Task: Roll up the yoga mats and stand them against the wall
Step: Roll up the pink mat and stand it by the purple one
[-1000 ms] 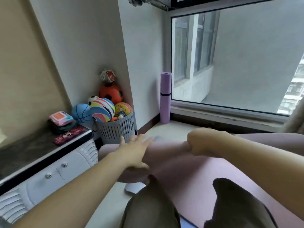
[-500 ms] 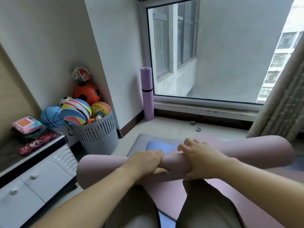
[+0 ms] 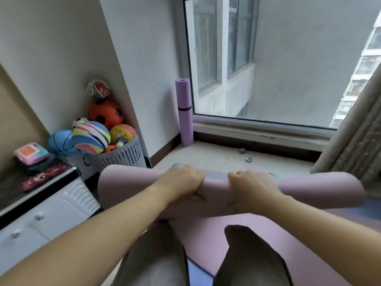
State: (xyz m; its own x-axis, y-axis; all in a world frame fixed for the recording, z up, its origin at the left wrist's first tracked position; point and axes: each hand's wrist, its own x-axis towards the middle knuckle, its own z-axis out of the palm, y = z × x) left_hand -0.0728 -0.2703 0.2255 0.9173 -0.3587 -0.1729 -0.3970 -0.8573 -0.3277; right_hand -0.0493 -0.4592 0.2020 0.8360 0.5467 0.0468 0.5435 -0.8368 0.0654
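Note:
A pink yoga mat (image 3: 321, 190) lies partly rolled across the floor in front of my knees, its loose end spreading under my legs. My left hand (image 3: 183, 185) grips the roll near its middle, fingers curled over the top. My right hand (image 3: 251, 188) grips it just to the right in the same way. A blue mat's edge (image 3: 214, 176) shows between my hands beyond the roll. A purple rolled mat (image 3: 184, 112) with a black strap stands upright in the corner beside the window.
A grey basket (image 3: 123, 155) of balls stands by the left wall. A white drawer cabinet (image 3: 47, 211) with toys on top is at the left. A curtain (image 3: 354, 141) hangs at the right. Two small round objects (image 3: 245, 155) lie on the floor below the window.
My left hand went from resting flat on the roll to gripping it. Both hands have shifted on the roll, which sits slightly higher in view.

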